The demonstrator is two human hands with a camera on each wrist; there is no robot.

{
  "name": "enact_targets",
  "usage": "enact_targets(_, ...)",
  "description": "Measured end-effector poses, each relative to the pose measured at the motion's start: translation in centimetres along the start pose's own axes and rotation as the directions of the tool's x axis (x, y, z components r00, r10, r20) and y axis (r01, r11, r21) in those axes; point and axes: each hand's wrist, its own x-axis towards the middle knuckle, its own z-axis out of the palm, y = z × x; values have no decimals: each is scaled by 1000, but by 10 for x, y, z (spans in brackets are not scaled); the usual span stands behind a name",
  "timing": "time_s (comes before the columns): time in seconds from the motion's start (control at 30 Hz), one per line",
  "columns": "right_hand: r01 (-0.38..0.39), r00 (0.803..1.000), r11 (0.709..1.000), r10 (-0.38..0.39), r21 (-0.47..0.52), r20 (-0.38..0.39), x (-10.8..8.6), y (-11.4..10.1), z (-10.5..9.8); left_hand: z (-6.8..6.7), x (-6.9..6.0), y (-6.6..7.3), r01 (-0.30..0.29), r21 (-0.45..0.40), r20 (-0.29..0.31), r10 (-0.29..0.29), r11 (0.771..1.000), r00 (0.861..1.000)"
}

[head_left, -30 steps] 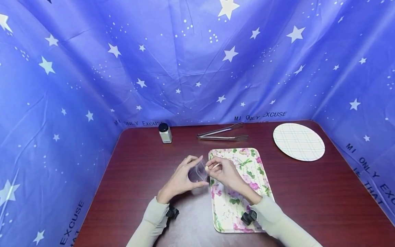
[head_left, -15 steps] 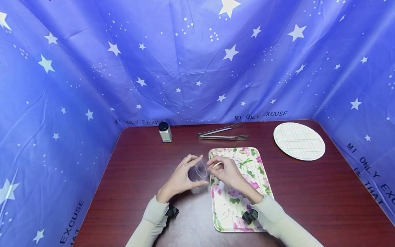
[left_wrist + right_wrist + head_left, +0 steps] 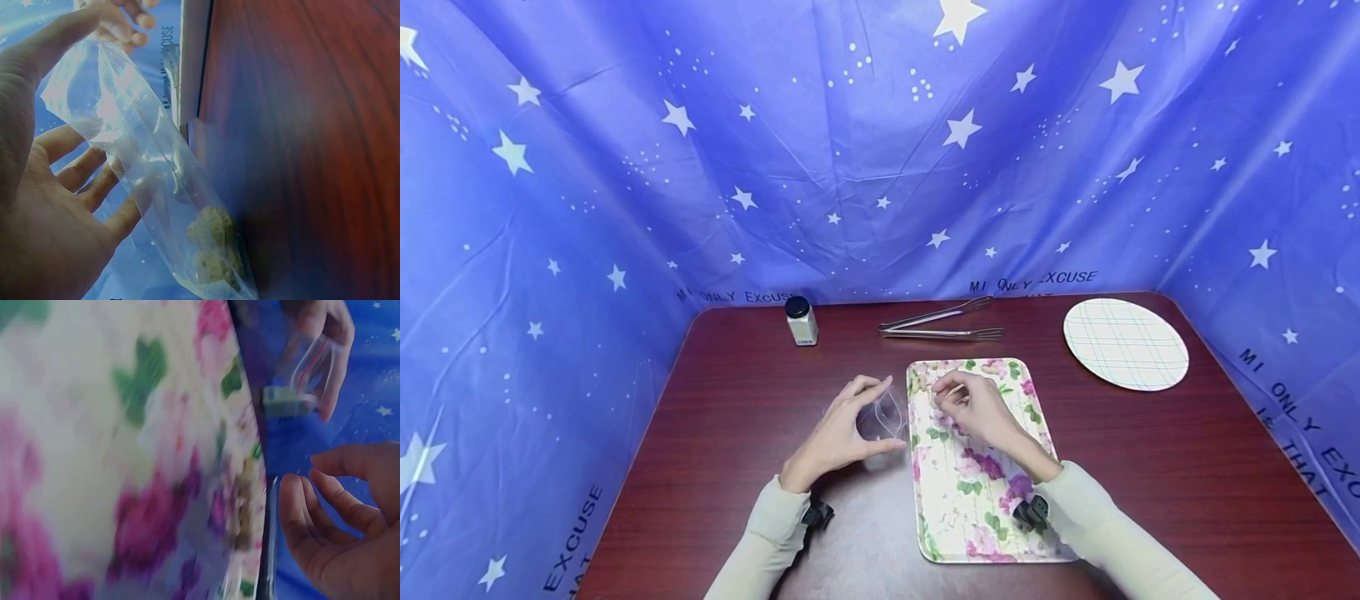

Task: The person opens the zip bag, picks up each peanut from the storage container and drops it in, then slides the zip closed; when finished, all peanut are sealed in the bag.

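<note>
My left hand (image 3: pixel 835 432) holds a clear zip bag (image 3: pixel 889 415), its mouth spread between thumb and fingers. In the left wrist view several peanuts in their shells (image 3: pixel 215 240) lie at the bottom of the bag. Above the far left part of a floral tray (image 3: pixel 947 517) is my right hand (image 3: pixel 973 408), fingers loosely bent. The right wrist view shows nothing between its thumb and fingertips. Near the tray's edge in that view lie peanuts (image 3: pixel 244 506), blurred, so I cannot tell how many.
A square jar with a black lid (image 3: pixel 802 323) stands at the back left of the dark red table (image 3: pixel 722 408). Metal tongs (image 3: pixel 940 325) lie behind the tray. At the back right sits a white checked oval plate (image 3: pixel 1126 344). A starry blue cloth (image 3: pixel 865 150) surrounds the table.
My right hand has moved away from the bag's mouth, rightward over the tray. A small pale thing at its fingertips one second ago is no longer there. The left hand has stayed put.
</note>
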Motion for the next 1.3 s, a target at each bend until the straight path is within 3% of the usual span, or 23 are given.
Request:
enact_targets(0.23, 16, 998, 992, -24, -128, -60, 6, 28, -14, -1, 0, 1, -1, 1, 0, 1, 1000, 1000)
enact_targets(0.5, -42, 998, 996, 37, -82, -56, 8, 44, -21, -1, 1, 0, 7, -5, 15, -7, 1000, 1000)
enact_targets(0.87, -39, 998, 984, 30, -174, -54, 17, 43, -16, -1, 1, -1, 16, -6, 20, -16, 1000, 1000)
enact_targets(1.3, -56, 998, 981, 59, -185, 11, 18, 38, -13, 1, 0, 1, 23, 8, 21, -23, 1000, 1000)
